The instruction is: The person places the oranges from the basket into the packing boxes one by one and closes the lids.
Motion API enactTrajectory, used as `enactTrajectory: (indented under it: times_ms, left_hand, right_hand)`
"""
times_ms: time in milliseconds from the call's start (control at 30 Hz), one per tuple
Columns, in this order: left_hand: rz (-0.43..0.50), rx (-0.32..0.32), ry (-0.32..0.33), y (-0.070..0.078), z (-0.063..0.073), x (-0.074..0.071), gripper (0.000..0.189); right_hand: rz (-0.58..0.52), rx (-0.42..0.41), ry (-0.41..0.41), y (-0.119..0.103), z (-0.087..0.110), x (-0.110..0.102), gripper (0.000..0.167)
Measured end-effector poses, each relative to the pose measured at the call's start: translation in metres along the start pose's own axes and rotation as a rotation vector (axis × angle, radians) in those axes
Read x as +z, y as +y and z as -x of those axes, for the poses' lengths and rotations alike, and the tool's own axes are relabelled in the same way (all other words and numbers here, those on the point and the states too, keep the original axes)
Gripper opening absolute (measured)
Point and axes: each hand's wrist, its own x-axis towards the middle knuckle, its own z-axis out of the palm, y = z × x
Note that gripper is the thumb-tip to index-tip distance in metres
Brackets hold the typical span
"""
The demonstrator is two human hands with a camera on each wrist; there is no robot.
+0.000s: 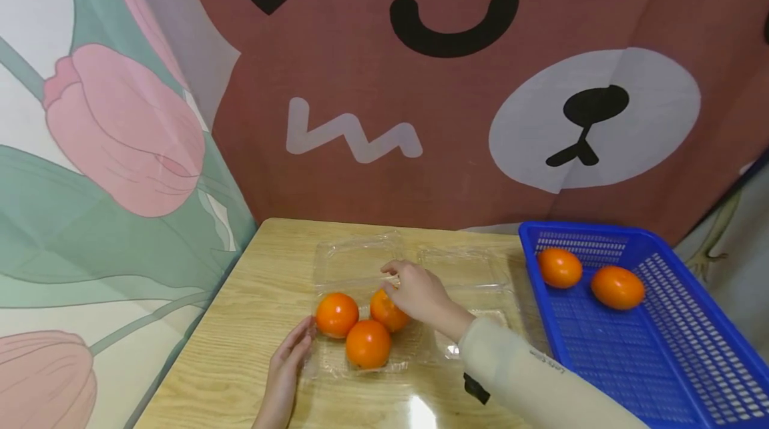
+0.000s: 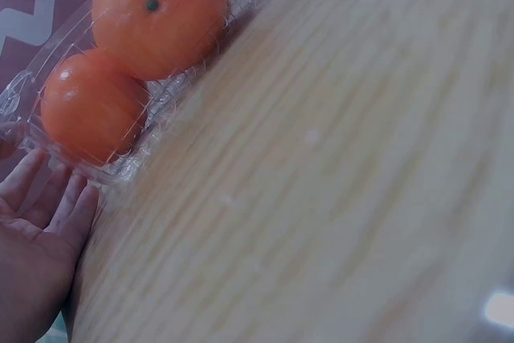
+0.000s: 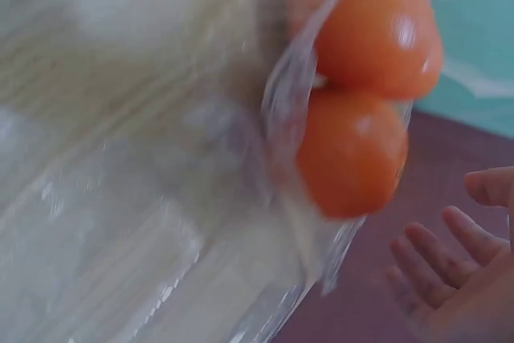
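Note:
Three oranges sit grouped in the near half of a clear plastic clamshell box (image 1: 330, 363): a left orange (image 1: 337, 315), a front orange (image 1: 368, 344) and a back right orange (image 1: 384, 312). The box's lid (image 1: 354, 262) lies folded back behind them. At the box's left side rests my left hand (image 1: 285, 365), its extended fingers right at the plastic wall (image 2: 104, 173). Above the back right orange, partly covering it in the head view, is my right hand (image 1: 420, 292). In the right wrist view that hand's fingers (image 3: 438, 255) are loosely bent, apart from the oranges, holding nothing.
A second clear plastic box (image 1: 465, 272) lies opened to the right, partly behind my right forearm. Farther right stands a blue plastic basket (image 1: 625, 349) with two oranges (image 1: 617, 287) in it. A printed cloth (image 1: 372, 189) hangs behind the wooden table (image 1: 240, 322).

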Motion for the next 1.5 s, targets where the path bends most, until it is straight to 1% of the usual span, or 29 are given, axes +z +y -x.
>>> enactTrajectory:
  times_ms: [67,167,300,367,567,733,800,900,967,1033,1133,1300,1433,1500]
  left_hand:
    - [-0.004,0.004,0.001,0.000,0.000,0.000,0.056]
    - [-0.010,-0.014,0.012,-0.001,-0.001,0.000,0.057]
    - [-0.016,-0.040,0.008,0.000,-0.002,-0.001,0.059]
    - [-0.012,-0.041,0.007,0.000,-0.002,0.000,0.058]
    - [0.005,0.009,-0.015,-0.001,0.000,0.001,0.055]
    - [-0.005,0.000,-0.004,-0.002,0.001,0.000,0.055]
    - [-0.007,-0.020,0.005,-0.002,0.001,0.000,0.056]
    - [-0.010,-0.028,0.014,-0.002,0.001,0.001,0.057]
    - [-0.009,-0.032,0.018,-0.002,0.001,0.001,0.057]
    - [-0.009,-0.032,0.019,-0.002,0.001,0.002,0.057]
    - [-0.012,-0.032,0.020,-0.002,0.000,0.002,0.057]
    - [-0.013,-0.016,0.024,-0.002,-0.001,0.001,0.055]
    - [-0.003,0.016,0.009,-0.002,-0.001,0.000,0.053]
    - [-0.001,0.026,0.000,-0.002,-0.001,0.000,0.053]
  right_hand:
    - [0.000,0.032,0.001,0.007,-0.006,-0.003,0.030]
    - [-0.014,0.074,0.014,0.017,-0.014,-0.006,0.032]
    - [-0.040,0.106,0.037,0.030,-0.022,-0.008,0.034]
    - [-0.062,0.113,0.033,0.035,-0.025,-0.008,0.037]
    - [-0.150,0.184,0.023,0.047,-0.030,-0.004,0.042]
    - [-0.289,0.271,0.038,0.048,-0.033,0.000,0.048]
    - [-0.351,0.313,0.034,0.047,-0.034,0.001,0.050]
    - [-0.450,0.370,0.015,0.046,-0.034,0.002,0.053]
    - [-0.511,0.393,0.009,0.045,-0.035,0.002,0.053]
    - [-0.577,0.413,0.020,0.044,-0.035,0.003,0.052]
    - [-0.640,0.430,0.051,0.044,-0.036,0.003,0.051]
    - [-0.670,0.436,0.109,0.043,-0.038,0.002,0.050]
    - [-0.674,0.390,0.146,0.042,-0.037,0.001,0.051]
    - [-0.648,0.355,0.150,0.042,-0.036,0.000,0.051]
